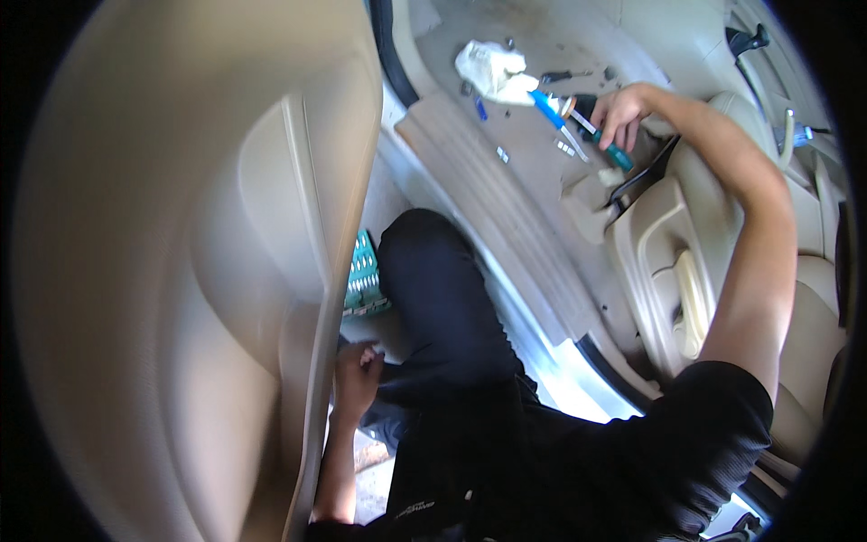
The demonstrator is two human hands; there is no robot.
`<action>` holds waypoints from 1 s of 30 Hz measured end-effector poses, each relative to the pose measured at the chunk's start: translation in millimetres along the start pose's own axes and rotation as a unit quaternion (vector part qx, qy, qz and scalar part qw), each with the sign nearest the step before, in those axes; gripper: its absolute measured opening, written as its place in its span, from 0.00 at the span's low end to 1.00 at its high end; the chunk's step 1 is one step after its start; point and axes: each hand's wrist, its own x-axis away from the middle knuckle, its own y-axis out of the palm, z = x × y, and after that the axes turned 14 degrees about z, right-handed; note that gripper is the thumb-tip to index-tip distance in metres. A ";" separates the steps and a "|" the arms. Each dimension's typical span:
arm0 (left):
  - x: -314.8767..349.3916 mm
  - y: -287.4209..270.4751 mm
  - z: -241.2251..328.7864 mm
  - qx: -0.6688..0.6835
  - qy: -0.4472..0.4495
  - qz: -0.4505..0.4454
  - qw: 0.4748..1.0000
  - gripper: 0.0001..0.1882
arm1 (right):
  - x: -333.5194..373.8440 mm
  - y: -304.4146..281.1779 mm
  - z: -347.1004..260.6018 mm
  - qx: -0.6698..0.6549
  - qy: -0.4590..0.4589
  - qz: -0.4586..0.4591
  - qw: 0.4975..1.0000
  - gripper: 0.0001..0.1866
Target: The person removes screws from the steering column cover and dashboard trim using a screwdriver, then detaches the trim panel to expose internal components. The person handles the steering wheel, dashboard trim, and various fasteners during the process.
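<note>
My right hand (623,116) reaches down to the car floor, its fingers curled at the green-handled screwdriver (618,155), whose shaft points up and to the left. Beside it lies a blue-handled tool (547,108) with a thin shaft. A dark screwdriver (558,77) rests a little farther off, close to a crumpled white cloth (492,70). My left hand (358,378) is low, between the door and my bent knee, with its fingers curled in; whatever it may hold is hidden.
The beige door panel (217,271) fills the left side. A ribbed door sill (497,208) crosses the middle, and a beige seat (722,208) stands at right. A green tool case (363,275) sits beyond my left hand. Small white pieces (502,154) lie on the floor.
</note>
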 end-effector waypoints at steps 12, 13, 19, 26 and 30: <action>-45.9 113.7 -119.6 0.259 -0.455 0.106 0.845 0.21 | 54.3 -21.6 -39.1 -0.121 0.112 0.146 0.975 0.28; -52.6 130.9 -137.7 0.312 -0.555 0.115 0.763 0.24 | 47.6 -18.9 -25.2 -0.098 0.036 0.121 0.987 0.27; -79.6 197.9 -220.5 0.302 -0.661 0.278 0.628 0.23 | 13.4 -5.3 -29.6 0.056 -0.089 0.211 0.972 0.19; -86.7 222.1 -270.2 0.282 -0.579 0.407 0.647 0.18 | 21.9 49.1 -61.8 0.123 -0.101 0.186 0.970 0.14; -76.1 227.9 -283.1 0.272 -0.544 0.414 0.677 0.19 | 8.6 50.9 -66.1 0.133 -0.049 0.204 0.969 0.15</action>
